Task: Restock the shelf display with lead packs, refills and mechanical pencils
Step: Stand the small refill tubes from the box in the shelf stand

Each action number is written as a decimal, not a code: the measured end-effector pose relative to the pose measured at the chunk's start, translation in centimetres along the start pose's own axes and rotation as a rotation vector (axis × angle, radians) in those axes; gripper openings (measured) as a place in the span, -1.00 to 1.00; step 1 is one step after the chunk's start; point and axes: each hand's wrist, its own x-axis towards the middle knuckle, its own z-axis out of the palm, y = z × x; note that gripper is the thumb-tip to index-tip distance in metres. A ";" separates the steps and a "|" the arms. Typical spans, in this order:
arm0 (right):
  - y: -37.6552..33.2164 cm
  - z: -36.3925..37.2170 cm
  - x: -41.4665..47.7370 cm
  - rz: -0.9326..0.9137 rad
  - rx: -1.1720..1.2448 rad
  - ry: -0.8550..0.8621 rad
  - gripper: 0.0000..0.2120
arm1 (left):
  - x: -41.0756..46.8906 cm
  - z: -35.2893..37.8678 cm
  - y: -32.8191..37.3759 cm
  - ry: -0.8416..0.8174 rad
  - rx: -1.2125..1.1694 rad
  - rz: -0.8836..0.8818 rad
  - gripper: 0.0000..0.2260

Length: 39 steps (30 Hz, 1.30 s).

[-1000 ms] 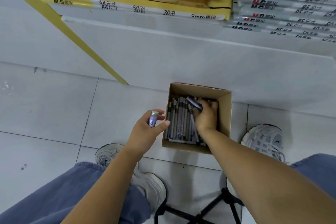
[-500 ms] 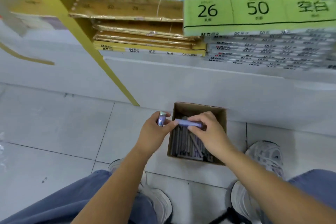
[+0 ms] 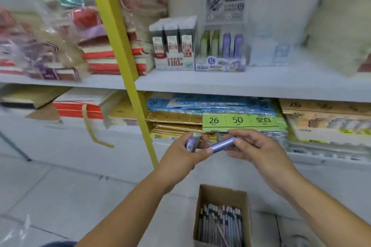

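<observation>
My left hand (image 3: pixel 183 156) grips a small purple lead pack (image 3: pixel 192 142) upright. My right hand (image 3: pixel 259 149) pinches a second purple lead pack (image 3: pixel 223 144) lying sideways, its left end touching my left thumb. Both hands hover in front of the lower shelf. On the upper shelf stands a display stand (image 3: pixel 220 64) with green and purple lead packs (image 3: pixel 230 45) upright in it. Left of it sits a refill box display (image 3: pixel 173 45). On the floor below is an open cardboard box (image 3: pixel 221 196) filled with several packs.
A yellow shelf post (image 3: pixel 120 50) runs diagonally left of my hands. Stacked paper packs with a green label (image 3: pixel 244 121) fill the lower shelf. Bagged notebooks (image 3: pixel 50 46) crowd the upper left. A pale blue box (image 3: pixel 270 52) stands right of the display stand.
My view has risen from the floor box to the shelves. My right hand took a purple pack out of the box and brought it up beside the pack in my left hand.
</observation>
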 end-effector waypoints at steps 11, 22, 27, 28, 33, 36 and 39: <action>-10.4 0.8 3.8 -0.264 -0.064 0.123 -0.84 | 3.6 -0.3 10.0 0.067 -0.090 0.116 -0.67; -20.2 -3.2 16.7 -0.604 -0.760 0.255 -0.75 | 10.4 -1.2 13.2 0.124 -0.279 0.281 -0.90; -21.7 -3.6 20.2 -0.554 -1.249 0.156 -0.83 | 11.6 -1.8 13.9 0.122 -0.373 0.327 -0.93; -21.8 -3.7 20.6 -0.532 -1.274 0.126 -0.82 | 11.8 -1.8 13.9 0.116 -0.385 0.316 -0.94; -21.2 -3.6 21.4 -0.463 -1.271 0.011 -0.85 | 12.3 -1.9 13.5 0.099 -0.397 0.289 -0.89; -20.9 -4.0 21.9 -0.455 -1.299 -0.001 -0.85 | 12.4 -2.1 13.4 0.078 -0.417 0.277 -0.87; -20.9 -4.5 22.1 -0.435 -1.353 -0.014 -0.85 | 12.2 -2.2 13.3 0.063 -0.437 0.274 -0.86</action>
